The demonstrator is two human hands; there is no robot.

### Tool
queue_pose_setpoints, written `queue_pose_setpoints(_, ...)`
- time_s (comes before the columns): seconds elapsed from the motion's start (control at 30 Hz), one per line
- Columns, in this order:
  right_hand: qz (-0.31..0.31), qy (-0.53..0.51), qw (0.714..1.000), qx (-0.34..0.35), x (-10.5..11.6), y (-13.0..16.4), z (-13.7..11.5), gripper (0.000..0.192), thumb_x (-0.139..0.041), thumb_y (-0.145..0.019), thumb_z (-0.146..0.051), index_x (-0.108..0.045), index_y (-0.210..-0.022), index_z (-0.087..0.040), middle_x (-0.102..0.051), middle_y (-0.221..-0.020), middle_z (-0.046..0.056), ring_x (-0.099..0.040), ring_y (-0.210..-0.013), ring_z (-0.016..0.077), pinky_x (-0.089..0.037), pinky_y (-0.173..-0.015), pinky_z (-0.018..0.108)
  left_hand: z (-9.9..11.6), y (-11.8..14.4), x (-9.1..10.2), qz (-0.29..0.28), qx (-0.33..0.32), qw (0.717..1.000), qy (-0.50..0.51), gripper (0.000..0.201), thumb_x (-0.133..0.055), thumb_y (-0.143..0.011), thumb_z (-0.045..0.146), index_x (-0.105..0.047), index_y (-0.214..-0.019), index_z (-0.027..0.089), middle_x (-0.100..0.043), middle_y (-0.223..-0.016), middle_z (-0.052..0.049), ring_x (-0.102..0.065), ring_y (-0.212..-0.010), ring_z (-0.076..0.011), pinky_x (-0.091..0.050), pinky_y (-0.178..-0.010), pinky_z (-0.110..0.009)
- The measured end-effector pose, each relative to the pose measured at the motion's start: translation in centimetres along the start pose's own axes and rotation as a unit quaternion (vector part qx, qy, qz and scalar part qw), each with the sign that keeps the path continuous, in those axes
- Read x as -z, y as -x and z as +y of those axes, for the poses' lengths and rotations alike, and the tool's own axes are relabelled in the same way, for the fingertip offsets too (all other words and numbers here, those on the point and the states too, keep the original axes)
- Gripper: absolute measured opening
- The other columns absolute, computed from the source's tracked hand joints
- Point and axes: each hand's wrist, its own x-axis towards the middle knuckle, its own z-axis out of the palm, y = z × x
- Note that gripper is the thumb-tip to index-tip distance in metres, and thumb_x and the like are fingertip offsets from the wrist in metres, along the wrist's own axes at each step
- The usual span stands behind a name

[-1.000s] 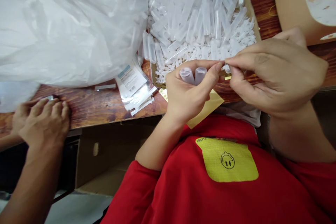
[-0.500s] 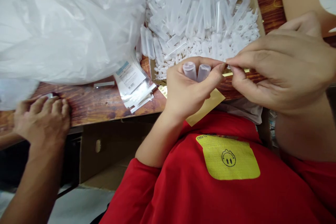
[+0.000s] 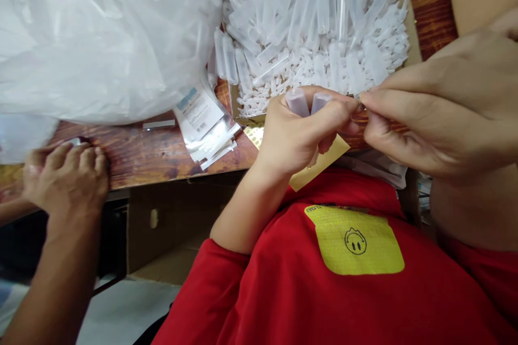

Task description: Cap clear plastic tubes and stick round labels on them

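Nearest the camera: red shirt (image 3: pixel 283 291) with a yellow patch (image 3: pixel 356 240) bearing a small drawn face. Just above it, left hand (image 3: pixel 301 132) curled shut around two clear plastic tubes (image 3: pixel 307 103), rounded ends poking up side by side between thumb and forefinger. Right hand (image 3: pixel 437 113) meets it at the fingertips; thumb and forefinger pinched narrow on something tiny at the left forefinger's tip, too small and too hidden to name, possibly a cap or a tab. A yellow card (image 3: pixel 324 164) sits under the left hand at the edge of the wooden table (image 3: pixel 154 153). Step in hand, as I judge it: fitting or pulling a small piece on a tube held in the left fist. Next move calls for a steady left grip and a fine, well-aimed pinch from the right, since the part is slight. Off to the left, a co-worker's hand (image 3: pixel 65 180) lies flat on the table edge. Beyond, a stack of printed sachets (image 3: pixel 202 124). Farther, a heaped pile of loose clear tubes and small white parts (image 3: pixel 315 27), and a big crumpled plastic bag (image 3: pixel 101 32) covering the far left.
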Motion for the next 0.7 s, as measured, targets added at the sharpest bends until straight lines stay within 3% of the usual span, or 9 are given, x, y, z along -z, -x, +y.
queue_pose_setpoints(0.13,0.082,-0.011,0.997,0.006,-0.2,0.4,-0.5,0.012,-0.07,-0.087,-0.043,-0.071,-0.096,-0.036,-0.079,-0.095,-0.008,-0.069,-0.074,0.0218,-0.046,-0.075,0.046,0.3,0.3,0.0,0.007,0.042,0.998,-0.034,0.03,-0.082,-0.086,0.04,-0.072,-0.07,0.016,-0.068,-0.062,-0.004,-0.06,-0.045,-0.0133,-0.046,-0.039,-0.025)
queue_pose_setpoints(0.23,0.096,-0.03,0.995,-0.017,-0.3,0.5,-0.9,0.015,-0.071,-0.086,-0.037,-0.069,-0.101,-0.035,-0.078,-0.095,-0.007,-0.071,-0.077,0.0232,-0.048,-0.073,0.044,0.3,0.4,0.0,0.018,0.042,0.997,-0.062,0.041,-0.076,-0.09,0.049,-0.071,-0.07,0.014,-0.066,-0.059,-0.004,-0.061,-0.044,-0.0125,-0.047,-0.04,-0.022)
queue_pose_setpoints(0.33,0.098,-0.026,0.995,-0.007,-0.5,0.3,-1.1,0.019,-0.073,-0.085,-0.032,-0.07,-0.103,-0.033,-0.078,-0.093,-0.006,-0.071,-0.076,0.0224,-0.049,-0.076,0.043,0.0,0.0,0.4,0.001,0.014,0.997,-0.071,0.052,-0.081,-0.079,0.063,-0.07,-0.068,0.014,-0.067,-0.057,-0.005,-0.063,-0.045,-0.0143,-0.049,-0.039,-0.023)
queue_pose_setpoints(0.4,0.098,-0.028,0.995,-0.013,-0.7,-0.1,-1.3,0.008,-0.071,-0.087,-0.032,-0.071,-0.095,-0.031,-0.077,-0.088,-0.007,-0.07,-0.073,0.0203,-0.05,-0.079,0.043,-0.3,-0.2,0.6,-0.027,-0.011,0.998,-0.059,0.053,-0.087,-0.067,0.067,-0.071,-0.068,0.017,-0.068,-0.058,-0.006,-0.064,-0.045,-0.0154,-0.047,-0.036,-0.023)
queue_pose_setpoints(0.47,0.075,-0.038,0.994,-0.063,-0.7,-0.6,-1.7,0.007,-0.067,-0.09,-0.034,-0.07,-0.086,-0.03,-0.076,-0.084,-0.006,-0.071,-0.076,0.0203,-0.051,-0.083,0.044,-0.5,-0.2,0.6,-0.024,-0.042,0.997,-0.063,0.048,-0.09,-0.066,0.064,-0.074,-0.07,0.019,-0.069,-0.059,-0.004,-0.063,-0.045,-0.0146,-0.045,-0.034,-0.023)
queue_pose_setpoints(0.53,0.047,-0.055,0.99,-0.118,-0.6,-1.0,-2.2,0.014,-0.066,-0.091,-0.036,-0.068,-0.079,-0.029,-0.075,-0.079,-0.004,-0.071,-0.078,0.0224,-0.051,-0.083,0.046,-0.5,0.1,0.5,0.021,-0.081,0.992,-0.099,0.036,-0.089,-0.073,0.055,-0.076,-0.073,0.022,-0.07,-0.061,-0.001,-0.065,-0.05,-0.0147,-0.048,-0.037,-0.023)
queue_pose_setpoints(0.7,-0.003,-0.092,0.978,-0.188,-0.1,-1.9,-3.5,0.02,-0.059,-0.092,-0.029,-0.067,-0.074,-0.028,-0.072,-0.075,0.002,-0.07,-0.074,0.0214,-0.053,-0.076,0.041,-0.5,1.0,0.0,0.082,-0.182,0.96,-0.197,0.017,-0.089,-0.076,0.034,-0.076,-0.08,0.024,-0.075,-0.074,0.0,-0.075,-0.073,-0.0209,-0.062,-0.057,-0.03)
